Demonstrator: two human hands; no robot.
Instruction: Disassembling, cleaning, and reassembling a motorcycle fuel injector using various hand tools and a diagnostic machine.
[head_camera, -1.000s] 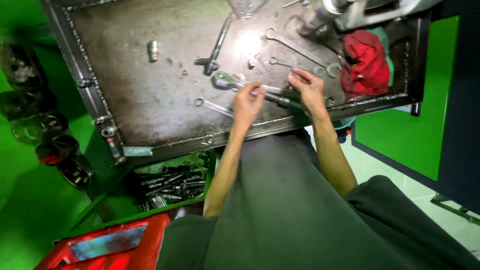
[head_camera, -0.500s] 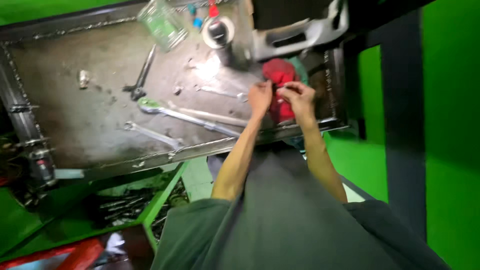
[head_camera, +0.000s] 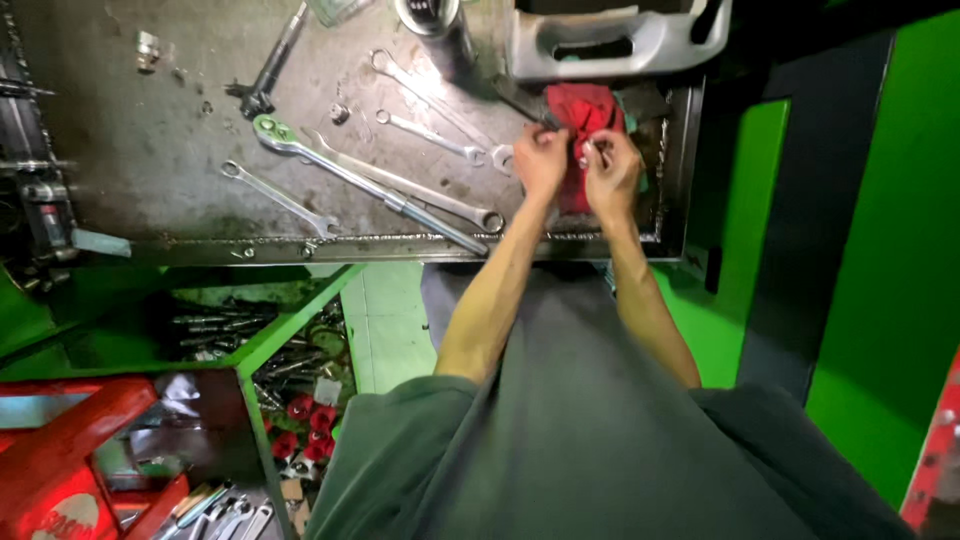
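The right hand (head_camera: 612, 172) pinches a small shiny metal part (head_camera: 585, 152) between fingertips, and the left hand (head_camera: 541, 160) is curled beside it, its fingers touching the red rag (head_camera: 583, 108); whether the left hand also grips the part cannot be told. Both hands meet over the rag at the right end of the metal work tray (head_camera: 150, 170). The part is too small to tell which way it points or where its long axis runs.

The rag lies bunched against the tray's right rim. Just left of the hands lies a long ratchet handle (head_camera: 370, 185), its long axis running diagonally from the upper left, where its head sits, down towards the near rim on the right. A long combination wrench (head_camera: 420, 195) lies almost parallel beside it, ring end near the left wrist. A smaller wrench (head_camera: 280, 200) lies farther left, and two more wrenches (head_camera: 430, 135) lie above, angled the same way. A dark tool (head_camera: 272, 62) points up towards the far edge.

At the far edge stand a metal can (head_camera: 432, 20) and a grey plastic case (head_camera: 620, 42) with a handle slot. Below the tray, a green shelf (head_camera: 290, 325) holds loose bolts and tools, with small red pieces (head_camera: 305, 420) beneath. A red box (head_camera: 70, 460) sits at the lower left.
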